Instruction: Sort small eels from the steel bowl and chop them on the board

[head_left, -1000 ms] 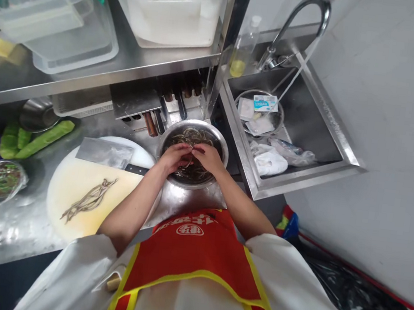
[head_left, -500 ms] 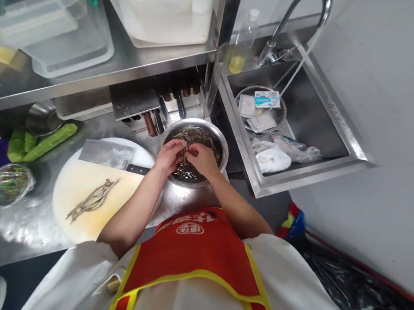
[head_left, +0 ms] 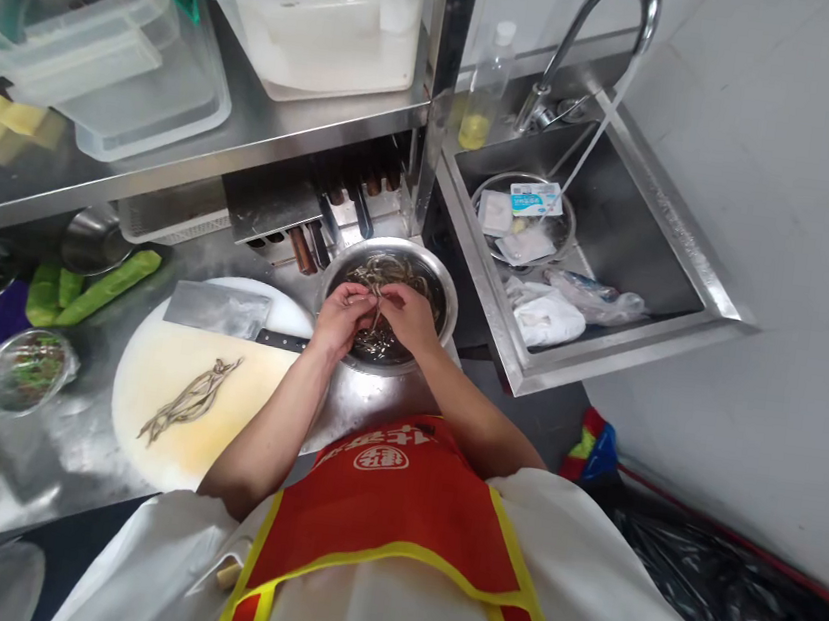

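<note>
A steel bowl of dark water holds many thin brownish strands; I cannot make out their exact kind. Over it, my left hand and my right hand meet with fingertips pinched. Between them a thin strand shows, hanging toward the water. To the left, a bundle of similar strands lies on the round white cutting board. A cleaver rests flat across the board's far side, its black handle pointing toward the bowl.
At right, the faucet runs into a sink holding a basin with packets and plastic bags. Knives stand in a rack behind the bowl. Green stalks and a wrapped bowl sit left. Plastic tubs occupy the shelf above.
My fingertips have shifted slightly within the bowl, and the strand between them now hangs lower. The view has moved a little; the board, cleaver and bundle lie as before.
</note>
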The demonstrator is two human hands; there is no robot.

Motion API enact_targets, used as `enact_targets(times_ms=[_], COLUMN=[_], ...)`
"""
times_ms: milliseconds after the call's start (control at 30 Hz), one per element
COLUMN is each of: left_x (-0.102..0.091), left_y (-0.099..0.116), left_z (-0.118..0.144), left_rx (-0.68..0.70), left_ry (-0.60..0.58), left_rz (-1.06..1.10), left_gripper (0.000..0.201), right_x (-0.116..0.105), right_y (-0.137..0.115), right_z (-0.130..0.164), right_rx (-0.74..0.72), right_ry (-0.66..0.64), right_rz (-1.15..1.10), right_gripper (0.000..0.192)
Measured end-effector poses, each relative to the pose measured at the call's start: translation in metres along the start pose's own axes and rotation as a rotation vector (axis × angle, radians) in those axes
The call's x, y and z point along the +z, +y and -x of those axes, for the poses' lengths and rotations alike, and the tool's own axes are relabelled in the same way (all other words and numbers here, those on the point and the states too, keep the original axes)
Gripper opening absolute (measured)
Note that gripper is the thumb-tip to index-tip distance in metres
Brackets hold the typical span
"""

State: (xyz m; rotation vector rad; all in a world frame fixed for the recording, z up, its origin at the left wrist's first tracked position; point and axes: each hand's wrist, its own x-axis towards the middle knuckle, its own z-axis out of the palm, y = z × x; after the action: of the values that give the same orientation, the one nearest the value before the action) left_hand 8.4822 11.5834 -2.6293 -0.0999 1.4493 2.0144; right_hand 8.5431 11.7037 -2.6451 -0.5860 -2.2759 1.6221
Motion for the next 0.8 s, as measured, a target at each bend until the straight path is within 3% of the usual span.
enact_targets(times_ms=[267,400,567,700,800], left_x=[-0.005,-0.005,-0.005,-0.010,-0.015], left_y=[-0.012,-0.014,-0.014,-0.021,-0.029], left_z=[-0.006,-0.006,-0.003,-0.005,-0.011], left_rx=[0.174,0.172,0.139,0.191,0.151], left_ry=[0.058,0.051,0.063,0.032,0.020], left_rz=[-0.106,-0.097,-0.136,-0.235,-0.356], left_gripper=[0.039,0.035,0.031,0.026,0.022], right_x=[0.005,0.009,0.009,0.010,0.010], right_y=[0.010,0.016,0.012,0.013,0.024], right_z=[-0.003,-0.004,-0.002,-0.005,-0.011], right_rx=[0.086,0.147,0.130,0.103,0.128], right_ry=[-0.026,-0.060,-0.032,-0.030,-0.012], right_rz=[-0.160,-0.214,-0.112,-0.032,-0.036], right_gripper=[0.019,0.025,0.021,0.016,0.016])
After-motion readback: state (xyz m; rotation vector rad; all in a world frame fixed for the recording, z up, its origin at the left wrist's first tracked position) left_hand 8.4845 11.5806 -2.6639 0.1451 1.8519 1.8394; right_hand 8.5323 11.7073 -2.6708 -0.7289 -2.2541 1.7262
